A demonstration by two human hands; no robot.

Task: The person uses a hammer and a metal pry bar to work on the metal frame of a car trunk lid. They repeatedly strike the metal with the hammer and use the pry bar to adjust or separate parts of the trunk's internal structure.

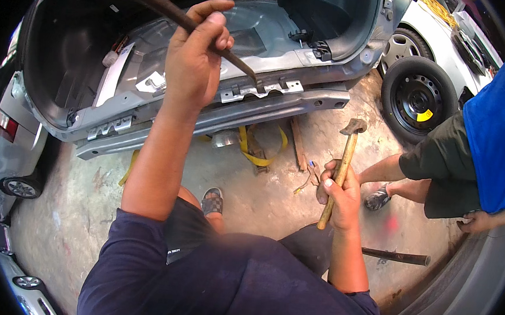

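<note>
My left hand [196, 60] is closed around a long rusty pry bar [152, 1], held slantwise over the open rear of a grey car body [55, 50]. The bar's thin tip comes down at a silvery slotted bracket [281, 88] on the rear sill; whether it presses there I cannot tell. Just below the bracket runs a grey bumper beam [220, 120]. In my right hand [343, 196] is a hammer [348, 149], gripped by its wooden handle with the worn metal head up, apart from the bar.
A co-worker in a blue shirt [494, 133] stands close on the right, near a black spare wheel [418, 102] and a white car. Yellow straps [264, 158] and a wooden piece [298, 143] lie under the beam. A dark pipe [400, 257] lies on the floor at right.
</note>
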